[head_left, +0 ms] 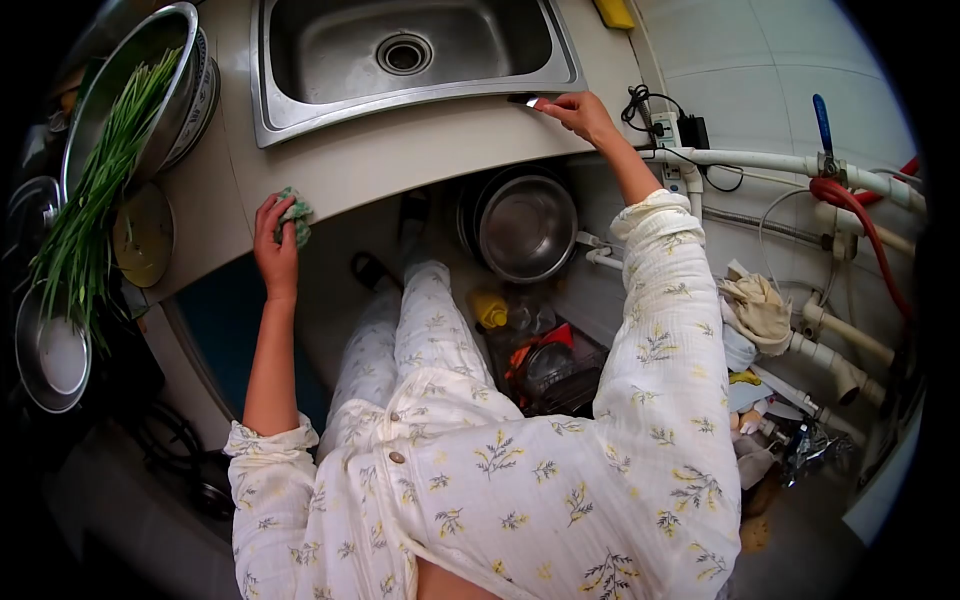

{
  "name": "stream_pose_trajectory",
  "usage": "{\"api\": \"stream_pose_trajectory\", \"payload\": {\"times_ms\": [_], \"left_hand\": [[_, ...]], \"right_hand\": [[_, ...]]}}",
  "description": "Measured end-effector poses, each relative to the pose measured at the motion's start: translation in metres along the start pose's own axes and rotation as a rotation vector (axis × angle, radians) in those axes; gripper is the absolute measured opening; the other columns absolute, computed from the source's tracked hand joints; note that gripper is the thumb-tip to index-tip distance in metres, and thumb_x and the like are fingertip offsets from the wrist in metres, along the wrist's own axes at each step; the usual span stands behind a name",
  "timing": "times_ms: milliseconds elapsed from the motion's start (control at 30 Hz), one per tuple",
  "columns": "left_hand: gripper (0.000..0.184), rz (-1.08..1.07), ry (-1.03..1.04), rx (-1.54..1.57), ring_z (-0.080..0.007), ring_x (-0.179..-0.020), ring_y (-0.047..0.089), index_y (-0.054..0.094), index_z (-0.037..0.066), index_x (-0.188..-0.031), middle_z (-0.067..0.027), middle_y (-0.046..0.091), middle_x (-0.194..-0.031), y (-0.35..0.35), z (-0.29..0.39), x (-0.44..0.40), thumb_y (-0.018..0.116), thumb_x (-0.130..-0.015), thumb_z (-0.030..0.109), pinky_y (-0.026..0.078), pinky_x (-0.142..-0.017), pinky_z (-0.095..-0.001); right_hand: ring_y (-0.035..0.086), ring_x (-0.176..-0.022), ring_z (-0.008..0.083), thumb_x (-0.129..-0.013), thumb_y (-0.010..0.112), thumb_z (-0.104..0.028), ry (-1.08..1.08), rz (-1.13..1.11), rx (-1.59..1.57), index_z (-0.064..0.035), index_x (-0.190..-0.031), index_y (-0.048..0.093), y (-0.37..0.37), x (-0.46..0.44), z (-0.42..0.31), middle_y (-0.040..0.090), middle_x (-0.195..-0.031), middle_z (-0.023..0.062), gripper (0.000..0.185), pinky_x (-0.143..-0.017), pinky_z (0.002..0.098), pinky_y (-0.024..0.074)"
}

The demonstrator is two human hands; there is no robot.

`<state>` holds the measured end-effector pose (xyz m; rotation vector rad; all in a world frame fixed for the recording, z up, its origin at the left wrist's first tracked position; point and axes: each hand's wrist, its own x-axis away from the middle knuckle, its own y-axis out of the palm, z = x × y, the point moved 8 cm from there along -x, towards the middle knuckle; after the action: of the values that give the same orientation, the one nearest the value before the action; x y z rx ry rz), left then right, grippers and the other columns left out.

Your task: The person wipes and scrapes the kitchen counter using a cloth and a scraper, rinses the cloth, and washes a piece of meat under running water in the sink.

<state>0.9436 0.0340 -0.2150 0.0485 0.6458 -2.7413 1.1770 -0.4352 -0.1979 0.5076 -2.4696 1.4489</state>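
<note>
Two items held near the sink (330, 118): right hand (578, 115) pinching small red-and-black tool (538, 103) beside its near rim, left hand (274, 235) gripping green scrubber (295, 215) bodyward of its left corner.

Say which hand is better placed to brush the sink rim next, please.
Probably the right hand: it holds the brush by the sink rim. The left hand, at the counter edge, holds a green wad.
</note>
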Motion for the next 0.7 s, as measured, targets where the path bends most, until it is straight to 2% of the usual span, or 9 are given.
{"api": "stream_pose_trajectory", "payload": {"times_ms": [233, 367, 533, 633, 700], "left_hand": [[0.034, -0.024, 0.017, -0.001, -0.026, -0.116, 0.05, 0.062, 0.007, -0.111, -0.0119, 0.052, -0.124, 0.0, -0.001, -0.002, 0.05, -0.081, -0.005, 0.037, -0.097, -0.0319], [0.033, -0.022, 0.012, -0.004, -0.0264, -0.117, 0.05, 0.062, 0.007, -0.11, -0.0119, 0.052, -0.124, 0.0, -0.001, -0.001, 0.05, -0.081, -0.004, 0.037, -0.097, -0.0322], [0.033, -0.027, 0.002, 0.003, -0.0268, -0.116, 0.05, 0.062, 0.007, -0.109, -0.012, 0.052, -0.124, -0.001, -0.002, -0.003, 0.05, -0.081, -0.004, 0.037, -0.098, -0.0325], [0.034, -0.024, -0.006, 0.011, -0.0269, -0.117, 0.05, 0.062, 0.007, -0.11, -0.0123, 0.052, -0.124, 0.0, 0.0, -0.002, 0.05, -0.081, -0.005, 0.037, -0.098, -0.0327], [0.034, -0.033, 0.013, -0.018, -0.0269, -0.117, 0.05, 0.062, 0.007, -0.11, -0.0124, 0.052, -0.124, -0.001, 0.0, -0.002, 0.05, -0.081, -0.005, 0.037, -0.098, -0.0326]], "right_hand": [[0.055, -0.056, 0.0147, -0.078, 0.07, -0.041, 0.004, -0.075, 0.024, -0.0034, -0.085, 0.071, -0.008, 0.001, -0.002, 0.062, -0.063, 0.0068, 0.039, -0.058, 0.0289, 0.0442], [0.058, -0.059, 0.0179, -0.078, 0.07, -0.04, -0.069, 0.002, 0.047, -0.005, -0.086, 0.072, 0.008, 0.0, -0.016, 0.065, -0.067, 0.0085, 0.036, -0.06, 0.0302, 0.0454], [0.059, -0.062, 0.0194, -0.078, 0.068, -0.041, 0.017, -0.098, 0.073, -0.0048, -0.089, 0.071, -0.01, -0.001, 0.017, 0.066, -0.071, 0.0099, 0.038, -0.063, 0.0317, 0.0459], [0.059, -0.063, 0.0205, -0.078, 0.068, -0.041, -0.077, -0.027, 0.083, -0.0052, -0.088, 0.071, 0.012, 0.001, -0.031, 0.065, -0.071, 0.0102, 0.037, -0.063, 0.0319, 0.046], [0.059, -0.064, 0.0212, -0.078, 0.068, -0.042, -0.09, -0.044, 0.057, -0.0059, -0.087, 0.071, 0.021, -0.002, -0.034, 0.065, -0.07, 0.0104, 0.038, -0.064, 0.0318, 0.0459]]}}
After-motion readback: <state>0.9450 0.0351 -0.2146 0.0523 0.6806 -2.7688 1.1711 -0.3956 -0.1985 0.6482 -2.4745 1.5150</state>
